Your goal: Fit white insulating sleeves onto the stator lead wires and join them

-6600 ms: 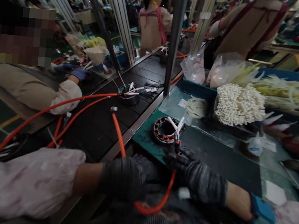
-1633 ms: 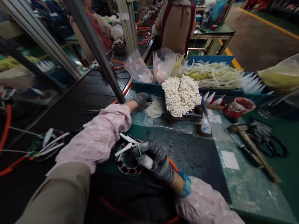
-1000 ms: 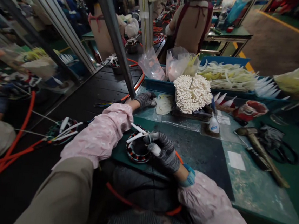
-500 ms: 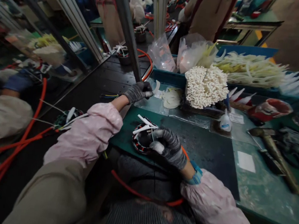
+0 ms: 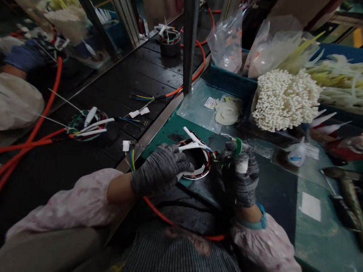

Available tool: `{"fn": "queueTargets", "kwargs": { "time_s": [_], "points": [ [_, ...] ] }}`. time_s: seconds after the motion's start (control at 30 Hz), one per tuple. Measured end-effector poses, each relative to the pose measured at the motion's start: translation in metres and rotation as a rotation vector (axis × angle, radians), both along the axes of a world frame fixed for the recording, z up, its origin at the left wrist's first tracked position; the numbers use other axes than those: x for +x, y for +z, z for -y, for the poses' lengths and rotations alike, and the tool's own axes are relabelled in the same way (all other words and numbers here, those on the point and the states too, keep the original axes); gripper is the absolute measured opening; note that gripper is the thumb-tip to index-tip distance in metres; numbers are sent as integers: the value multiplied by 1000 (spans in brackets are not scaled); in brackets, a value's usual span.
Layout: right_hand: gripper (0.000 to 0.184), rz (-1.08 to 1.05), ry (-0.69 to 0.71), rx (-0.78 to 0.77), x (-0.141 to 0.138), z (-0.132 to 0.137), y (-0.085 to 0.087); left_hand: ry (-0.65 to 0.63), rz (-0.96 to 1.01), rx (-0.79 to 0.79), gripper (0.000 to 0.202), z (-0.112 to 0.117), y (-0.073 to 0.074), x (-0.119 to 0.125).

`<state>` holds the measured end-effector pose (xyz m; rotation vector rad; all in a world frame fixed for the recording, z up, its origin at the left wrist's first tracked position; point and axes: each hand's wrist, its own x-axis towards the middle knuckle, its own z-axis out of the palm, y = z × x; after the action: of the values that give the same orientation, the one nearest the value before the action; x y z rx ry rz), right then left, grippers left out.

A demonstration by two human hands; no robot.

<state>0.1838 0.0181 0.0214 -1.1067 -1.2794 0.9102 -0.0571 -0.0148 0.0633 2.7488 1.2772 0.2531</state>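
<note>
Stator ring (image 5: 207, 168) sits on our green bench (image 5: 171, 130) between our hands; our left hand (image 5: 161, 169) pinches a white strip (image 5: 199, 171) inside its near rim; our right hand's (image 5: 245, 176) grip we cannot tell.

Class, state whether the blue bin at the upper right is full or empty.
Full: pale strips lie heaped in the blue bin, hiding its bottom.

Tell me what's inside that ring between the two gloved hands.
Inside the ring, a pale strip curves along the near edge. White sleeves cross its far-left side. The fingers of the left hand cover the near-left part, so anything beneath is hidden.
</note>
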Motion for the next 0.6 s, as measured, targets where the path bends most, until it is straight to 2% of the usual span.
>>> {"fn": "queueTargets", "kwargs": {
  "time_s": [0.07,0.13,0.2,0.3,0.37,0.47,0.53,0.6],
  "points": [
    [35,-61,-45,-2,-1,3,-1,32,-74,-28,22,-4,-1,3],
    [32,-95,-35,27,-2,6,-2,63,-52,-9,21,-4,-1,5],
    [26,-95,65,76,-2,9,-1,83,9,27,23,2,-3,5],
    [17,-7,305,146,-1,12,6,110,72,112,30,16,-15,3],
    [17,129,422,243,-3,12,12,117,106,229,32,23,-27,2],
    [22,456,429,433,-10,11,18,41,128,349,28,26,-41,-3],
    [26,729,370,529,-16,12,18,-61,169,350,26,25,-43,-11],
    [28,983,359,575,-23,14,16,-150,324,263,26,22,-38,-23]
  ]
}}
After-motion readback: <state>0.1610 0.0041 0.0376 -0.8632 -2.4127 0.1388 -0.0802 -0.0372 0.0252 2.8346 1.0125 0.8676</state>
